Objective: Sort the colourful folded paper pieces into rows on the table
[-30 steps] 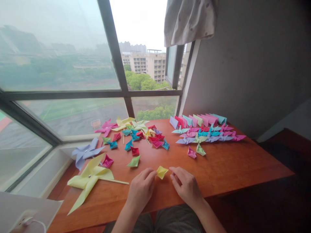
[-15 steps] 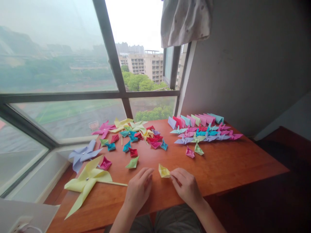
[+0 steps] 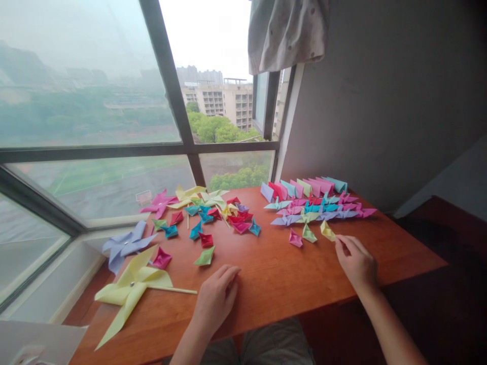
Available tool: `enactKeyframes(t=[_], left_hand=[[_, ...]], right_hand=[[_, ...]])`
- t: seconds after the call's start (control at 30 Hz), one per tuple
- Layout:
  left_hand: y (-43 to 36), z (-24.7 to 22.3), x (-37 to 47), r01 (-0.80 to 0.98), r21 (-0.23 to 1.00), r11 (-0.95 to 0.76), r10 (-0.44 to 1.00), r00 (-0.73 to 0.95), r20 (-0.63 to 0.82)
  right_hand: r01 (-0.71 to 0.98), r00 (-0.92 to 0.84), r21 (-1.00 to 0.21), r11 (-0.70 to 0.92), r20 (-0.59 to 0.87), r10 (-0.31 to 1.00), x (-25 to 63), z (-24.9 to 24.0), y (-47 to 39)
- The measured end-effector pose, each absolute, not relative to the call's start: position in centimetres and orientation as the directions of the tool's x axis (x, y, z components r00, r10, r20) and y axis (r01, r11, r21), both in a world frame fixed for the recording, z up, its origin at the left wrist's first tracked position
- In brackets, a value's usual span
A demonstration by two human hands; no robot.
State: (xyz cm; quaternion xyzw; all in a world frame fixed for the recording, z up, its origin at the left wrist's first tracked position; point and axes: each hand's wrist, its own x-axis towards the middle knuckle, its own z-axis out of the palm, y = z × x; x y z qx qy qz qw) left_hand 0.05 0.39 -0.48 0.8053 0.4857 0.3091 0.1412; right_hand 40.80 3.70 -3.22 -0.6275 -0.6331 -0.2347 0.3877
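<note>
One desk (image 3: pixel 274 279) spans beneath two hands: left hand (image 3: pixel 217 296), loosely half-open, apparently empty, well apart; right hand (image 3: pixel 356 261), nearer, fingertips pinching the near end of a yellow paper boat (image 3: pixel 326 231), whose long axis slants away forward-left, just right of a pale green boat (image 3: pixel 309 234).

the left hand (image 3: pixel 217 294) and right hand (image 3: pixel 356 258) are bare, with 2 slim, bare forearms (image 3: pixel 386 322). dark grey-green cloth (image 3: pixel 274 344) covers the lap, its surface matte and creased.
</note>
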Motion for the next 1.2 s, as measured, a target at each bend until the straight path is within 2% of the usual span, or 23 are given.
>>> enactKeyframes(t=[0.13,0.4,1.2], left_hand=[[0.4,-0.5,0.0,0.693,0.539,-0.479,0.876,0.338,0.345],[0.5,-0.4,0.0,0.686,0.566,-0.457,0.889,0.327,0.321],[0.6,-0.3,0.0,0.678,0.573,-0.46,0.887,0.326,0.326]], right_hand=[[0.995,0.043,-0.089,0.039,0.76,0.648,41.8,-4.5,4.9],[0.999,-0.007,-0.026,0.04,0.749,0.662,41.6,-5.0,5.6],[0.997,-0.01,-0.045,0.065,0.741,0.672,41.7,-5.3,5.8]])
